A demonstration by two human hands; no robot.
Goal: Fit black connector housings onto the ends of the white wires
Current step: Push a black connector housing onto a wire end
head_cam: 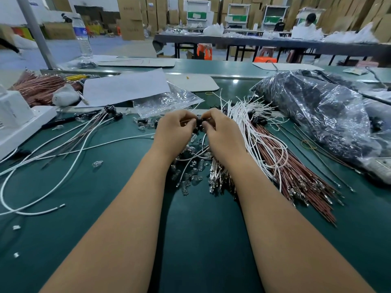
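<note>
Two bare forearms reach in from the near edge of the green table (190, 240) and meet toward its middle. Small clear bulbs (188, 178) lie scattered on the surface between the wrists, with loose white wire ends running through them. The left hand (174, 132) and the right hand (220, 130) sit close together, fingers curled inward, both pinching a small black connector housing (199, 123) held between their fingertips just above the table. A white wire (203, 142) drops from that housing and curves down between the two hands; whether its end is fully seated in the housing cannot be told.

Just right of the right hand lies a fanned bundle of white wires (254, 132) on top of reddish-brown wires (296, 176), their metal terminals pointing toward the near right. To the left, long white and dark leads (69, 144) with black housings already on their far ends spread toward the left edge, beside a white device (19, 123) at that edge.

Farther back, a crumpled clear bag (167, 100) and a sheet of paper (124, 87) lie behind the hands. A large clear plastic bag of black parts (317, 111) fills the far right. A water bottle (82, 37) stands at the far left edge.
</note>
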